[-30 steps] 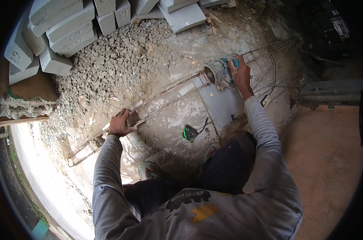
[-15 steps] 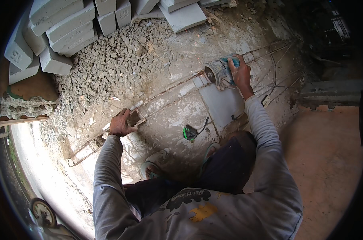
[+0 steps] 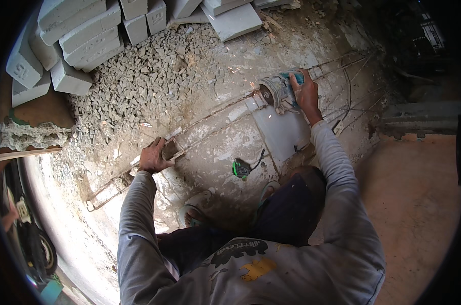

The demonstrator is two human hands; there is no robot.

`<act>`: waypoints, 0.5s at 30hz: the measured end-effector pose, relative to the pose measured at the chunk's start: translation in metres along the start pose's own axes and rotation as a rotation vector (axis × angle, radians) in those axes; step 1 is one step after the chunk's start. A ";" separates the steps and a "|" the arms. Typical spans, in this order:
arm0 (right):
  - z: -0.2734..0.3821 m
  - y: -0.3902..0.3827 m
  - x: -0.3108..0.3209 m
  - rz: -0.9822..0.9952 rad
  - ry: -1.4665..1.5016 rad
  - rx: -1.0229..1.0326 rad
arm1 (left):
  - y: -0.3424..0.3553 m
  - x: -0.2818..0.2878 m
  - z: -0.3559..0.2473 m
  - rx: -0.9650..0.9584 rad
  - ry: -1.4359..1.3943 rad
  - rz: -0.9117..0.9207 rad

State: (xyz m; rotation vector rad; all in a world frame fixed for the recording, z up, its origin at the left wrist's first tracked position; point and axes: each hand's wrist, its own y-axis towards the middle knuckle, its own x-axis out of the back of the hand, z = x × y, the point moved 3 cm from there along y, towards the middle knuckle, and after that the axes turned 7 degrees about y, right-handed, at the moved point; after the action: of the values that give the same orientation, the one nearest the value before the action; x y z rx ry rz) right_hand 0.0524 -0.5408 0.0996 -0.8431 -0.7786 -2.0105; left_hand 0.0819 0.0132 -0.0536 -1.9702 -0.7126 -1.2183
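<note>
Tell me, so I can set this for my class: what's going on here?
The person's right hand grips a teal-and-grey handheld grinder, and sparks fly beside its round dark disc at a long, thin, rusty metal frame on the ground. The left hand rests on the frame farther left. A green-and-black tape measure lies nearby; beyond are loose grey gravel and stacked pale-grey concrete blocks.

Long, narrow, rusty metal-rod frame (image 3: 217, 112): lying on stained concrete floor (image 3: 215, 152), slanting from lower left to upper right.
Teal-and-grey angle grinder (image 3: 281, 93): dark round disc (image 3: 265, 95) at the frame's far side, orange sparks (image 3: 252, 84) beside it.
</note>
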 end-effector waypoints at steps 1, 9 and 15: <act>-0.001 0.000 0.000 0.002 -0.001 -0.012 | 0.000 0.001 -0.001 0.002 0.004 0.000; -0.007 0.002 -0.002 0.014 0.001 -0.012 | 0.000 0.002 -0.002 0.011 -0.005 0.015; -0.002 0.001 -0.002 0.010 -0.025 -0.028 | 0.002 -0.008 0.007 0.038 0.003 0.074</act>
State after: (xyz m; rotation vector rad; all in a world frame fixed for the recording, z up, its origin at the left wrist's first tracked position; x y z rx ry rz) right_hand 0.0539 -0.5419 0.0977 -0.8880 -0.7606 -2.0096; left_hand 0.0833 0.0166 -0.0636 -1.9460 -0.6510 -1.1556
